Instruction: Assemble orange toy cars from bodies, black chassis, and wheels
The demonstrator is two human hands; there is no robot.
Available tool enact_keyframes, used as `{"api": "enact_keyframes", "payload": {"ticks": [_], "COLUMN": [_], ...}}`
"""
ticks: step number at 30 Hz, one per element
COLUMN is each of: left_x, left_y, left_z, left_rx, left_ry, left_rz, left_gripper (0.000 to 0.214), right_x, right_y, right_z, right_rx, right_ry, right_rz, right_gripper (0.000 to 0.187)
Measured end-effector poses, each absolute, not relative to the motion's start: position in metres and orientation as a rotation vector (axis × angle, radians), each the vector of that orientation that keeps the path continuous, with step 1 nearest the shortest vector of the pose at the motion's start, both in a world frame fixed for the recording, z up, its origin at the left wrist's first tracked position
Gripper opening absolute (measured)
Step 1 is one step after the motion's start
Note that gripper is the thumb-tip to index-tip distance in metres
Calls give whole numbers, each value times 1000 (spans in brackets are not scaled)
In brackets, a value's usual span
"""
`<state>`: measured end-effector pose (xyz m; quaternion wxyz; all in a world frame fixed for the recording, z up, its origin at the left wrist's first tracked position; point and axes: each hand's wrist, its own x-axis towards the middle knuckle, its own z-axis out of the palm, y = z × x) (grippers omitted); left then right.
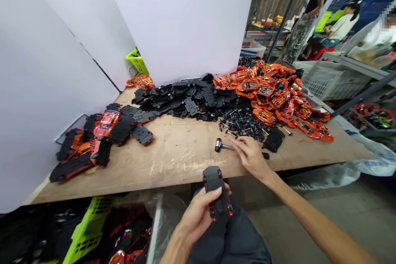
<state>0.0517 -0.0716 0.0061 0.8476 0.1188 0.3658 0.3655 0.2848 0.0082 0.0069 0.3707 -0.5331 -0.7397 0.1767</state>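
Observation:
My left hand grips a toy car above my lap, its black underside turned up and a little orange-red body showing at the edges. On the tabletop, my right hand is closed over the handle of a small hammer. The hammer lies flat, its head to the left and the black end of its handle to the right. Just beyond the hand is a heap of small black wheels on metal axles. A loose black car base rests to the right of it.
Orange car bodies are piled at the back right of the wooden table, beside black bases. Toy cars lie heaped at left. Below stands a green crate. White panels rise behind; several people are at right.

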Motion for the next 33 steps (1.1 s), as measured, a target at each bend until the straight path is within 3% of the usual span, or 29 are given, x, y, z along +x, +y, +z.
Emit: {"api": "enact_keyframes", "payload": {"ticks": [4,6,10,14,22,33], "left_x": [47,39,17,11,20,13], "left_y": [-46,-22,17,28,23,27], "left_z": [12,11,6,-8,-30,-12], "left_rx": [579,717,1284,1693,1594,1229], "left_ry": [846,902,1083,1060,1197,1202], "left_rz": [1085,1133,1040,882,998,1097], "left_gripper": [64,66,42,35,32,35], "right_x": [256,242,236,246,225,220], "right_y": [-24,-31,-14,2,-7,0], "right_z": [1,-6,-15,-20,-31,-4], "right_rx": [-1109,-1062,-1146,-1206,-1264,-1114], "right_ry": [-1533,-1428,-1548,-1709,-1542,-1805], "right_rz": [1074,1177,939,814,652,483], "right_gripper": [42,44,26,26,16,36]}}
